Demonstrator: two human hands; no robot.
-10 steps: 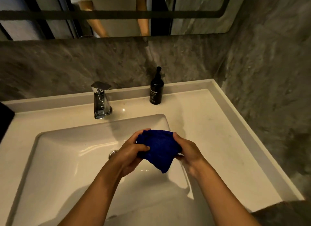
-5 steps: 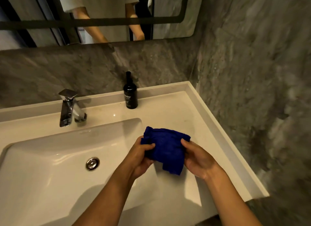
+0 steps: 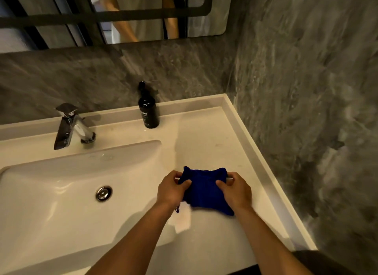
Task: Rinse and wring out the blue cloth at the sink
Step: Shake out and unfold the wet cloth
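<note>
Blue cloth [image 3: 204,189] bunched btwn left hand [image 3: 171,189] & right hand [image 3: 235,190], fingers [image 3: 222,182] clenched on it.

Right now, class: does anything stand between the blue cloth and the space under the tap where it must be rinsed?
Nothing visible does. The blue cloth, held by the left hand and right hand, is over the counter right of the basin. The way to the tap is open; the black bottle stands behind.

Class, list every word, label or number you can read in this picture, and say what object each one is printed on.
"…ster": white letters on the black bottle; the start of the word curves out of sight.
Smaller lines beneath it on the same label: too small and blurred to read.
Nothing readable shows on the faucet, blue cloth or sink.
</note>
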